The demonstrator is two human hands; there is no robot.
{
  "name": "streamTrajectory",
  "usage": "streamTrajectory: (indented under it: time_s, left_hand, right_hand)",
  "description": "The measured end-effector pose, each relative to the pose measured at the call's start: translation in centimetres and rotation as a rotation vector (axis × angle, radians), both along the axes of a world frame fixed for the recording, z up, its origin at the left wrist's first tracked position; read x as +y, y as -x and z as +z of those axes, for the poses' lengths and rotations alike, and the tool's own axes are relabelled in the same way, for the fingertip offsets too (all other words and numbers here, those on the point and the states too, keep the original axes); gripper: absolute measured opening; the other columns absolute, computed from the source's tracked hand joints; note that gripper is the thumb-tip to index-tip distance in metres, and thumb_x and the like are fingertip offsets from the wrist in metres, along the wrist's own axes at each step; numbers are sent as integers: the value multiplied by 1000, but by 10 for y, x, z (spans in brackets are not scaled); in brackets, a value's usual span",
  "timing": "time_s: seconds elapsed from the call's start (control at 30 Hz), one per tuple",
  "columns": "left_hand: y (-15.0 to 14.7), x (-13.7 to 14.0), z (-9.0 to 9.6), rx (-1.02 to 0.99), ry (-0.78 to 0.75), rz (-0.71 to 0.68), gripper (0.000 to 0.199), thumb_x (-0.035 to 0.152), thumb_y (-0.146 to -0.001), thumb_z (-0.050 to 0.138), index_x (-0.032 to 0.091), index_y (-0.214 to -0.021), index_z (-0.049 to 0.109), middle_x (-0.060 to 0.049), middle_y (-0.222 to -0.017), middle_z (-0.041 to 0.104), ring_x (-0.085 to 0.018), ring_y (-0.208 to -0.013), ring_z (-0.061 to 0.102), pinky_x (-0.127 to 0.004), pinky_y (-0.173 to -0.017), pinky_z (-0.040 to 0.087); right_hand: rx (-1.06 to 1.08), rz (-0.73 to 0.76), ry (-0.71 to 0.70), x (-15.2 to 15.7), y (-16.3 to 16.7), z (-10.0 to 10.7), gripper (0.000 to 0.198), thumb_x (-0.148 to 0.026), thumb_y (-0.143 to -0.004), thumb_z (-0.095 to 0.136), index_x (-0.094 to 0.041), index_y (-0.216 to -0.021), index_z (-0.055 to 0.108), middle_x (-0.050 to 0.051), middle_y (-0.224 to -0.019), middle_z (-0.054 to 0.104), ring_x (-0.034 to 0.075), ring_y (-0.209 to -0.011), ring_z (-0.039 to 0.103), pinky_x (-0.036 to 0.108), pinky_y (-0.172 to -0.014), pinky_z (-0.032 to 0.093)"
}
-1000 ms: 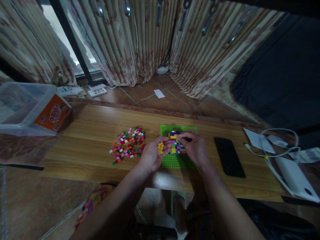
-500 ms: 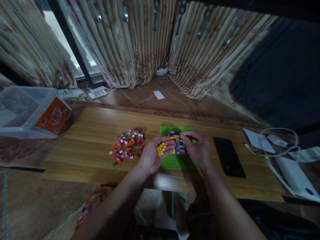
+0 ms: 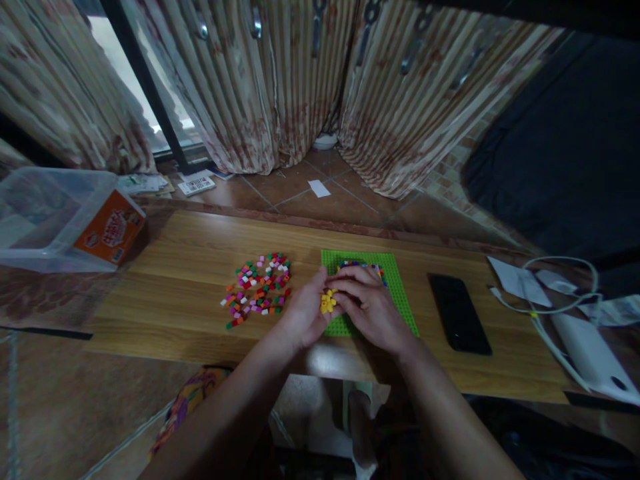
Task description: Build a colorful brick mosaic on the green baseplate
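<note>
My left hand (image 3: pixel 306 312) is palm up and cupped, holding a small heap of yellow toy bricks (image 3: pixel 327 301). Over that palm bends my right hand (image 3: pixel 373 307), its fingers curled together with the tips at the heap; whether a brick is between them is hidden. Both hands are above a green studded baseplate (image 3: pixel 403 293). On the plate sits a patch of multicoloured bricks (image 3: pixel 384 275), mostly covered by my right hand. Left of my hands, loose small bricks (image 3: pixel 260 293) in pink, red, green, orange and white lie scattered on the wooden table (image 3: pixel 185 287).
A black phone (image 3: pixel 459 313) lies right of the baseplate. Farther right are a white cable (image 3: pixel 555 350), papers (image 3: pixel 517 280) and a white device (image 3: pixel 595 357). A clear plastic bin (image 3: pixel 60 257) with an orange label stands beyond the table's left end. Curtains (image 3: pixel 280 93) hang behind.
My right hand has moved left from the brick patch to the yellow bricks in my left palm, and now covers most of the patch. My left fingers have curled in somewhat.
</note>
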State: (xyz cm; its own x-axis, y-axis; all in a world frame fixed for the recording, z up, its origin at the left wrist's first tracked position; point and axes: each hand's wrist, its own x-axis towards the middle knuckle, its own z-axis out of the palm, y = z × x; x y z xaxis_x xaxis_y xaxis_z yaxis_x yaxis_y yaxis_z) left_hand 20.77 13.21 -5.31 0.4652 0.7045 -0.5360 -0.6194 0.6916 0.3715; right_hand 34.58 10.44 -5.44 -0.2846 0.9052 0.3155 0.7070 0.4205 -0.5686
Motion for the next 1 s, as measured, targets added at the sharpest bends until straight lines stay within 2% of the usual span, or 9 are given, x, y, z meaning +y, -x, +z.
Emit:
streamTrajectory:
  time_s: [0.13,0.3,0.43,0.63,1.0]
  left_hand:
    - [0,0,-1,-18,5,-5,33,30,-97,42,11,-79,60,-4,-69,61,-9,-55,57,-20,-55,49]
    - [1,-1,-1,27,2,3,34,29,-97,41,10,-78,61,-7,-71,64,-11,-59,60,-25,-65,54]
    - [4,2,0,120,-4,-15,33,29,-96,44,8,-80,64,-12,-73,67,-15,-64,65,-27,-67,55]
    - [5,4,0,186,10,30,29,24,-95,44,8,-80,64,-12,-75,68,-13,-63,64,-23,-64,54]
    - [2,4,-2,193,-13,22,28,23,-95,43,8,-83,63,-11,-73,67,-13,-62,64,-23,-60,52]
  right_hand:
    - [14,-11,16,0,2,1,17,-21,-92,55,-26,-97,71,4,-105,66,22,-102,56,41,-93,43]
    - [60,-61,3,0,0,1,16,-26,-93,54,-26,-96,70,4,-100,68,21,-98,59,40,-89,45]
    - [165,-203,-32,3,-10,-2,18,-32,-93,53,-24,-93,69,4,-94,69,21,-93,62,36,-83,48]
    - [201,-414,-7,7,-27,-10,21,-35,-89,54,-22,-88,71,5,-90,72,21,-83,66,34,-76,50]
    - [203,-439,19,15,-33,-23,18,-35,-84,60,-23,-80,73,5,-89,68,21,-86,62,37,-82,47]
